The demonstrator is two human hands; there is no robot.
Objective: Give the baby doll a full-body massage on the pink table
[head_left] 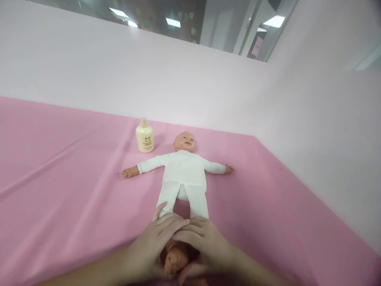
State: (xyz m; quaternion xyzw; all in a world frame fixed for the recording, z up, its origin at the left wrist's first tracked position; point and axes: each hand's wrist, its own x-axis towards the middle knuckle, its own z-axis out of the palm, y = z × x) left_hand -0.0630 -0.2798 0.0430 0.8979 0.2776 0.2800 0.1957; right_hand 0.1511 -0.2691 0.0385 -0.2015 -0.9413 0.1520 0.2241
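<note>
My left hand [150, 242] and my right hand [210, 240] meet over the doll's lower legs, fingers curled in a narrow hold around them, the left fingertips touching the back of the right fingers. How firmly they press, I cannot tell. A bare foot [175, 260] shows between my palms, toes toward me; the other is mostly hidden. The doll [184, 171] lies face up on the pink-covered counter [268, 226], straight out in front of me, legs toward me, arms spread wide to both sides, head at the far end. Its white suit is on, sleeves down to the wrists, the front parted below the hem; where the trouser legs end is covered by my fingers.

By my judgement, the dressing stands done as far as it shows, and the handling is under way at the legs. Arms and head are free of my touch. What is left, or how near the finish is, cannot be told from here. Beyond one outstretched arm, a cream bottle [145, 141] stands upright, untouched, near the white wall [149, 71].
</note>
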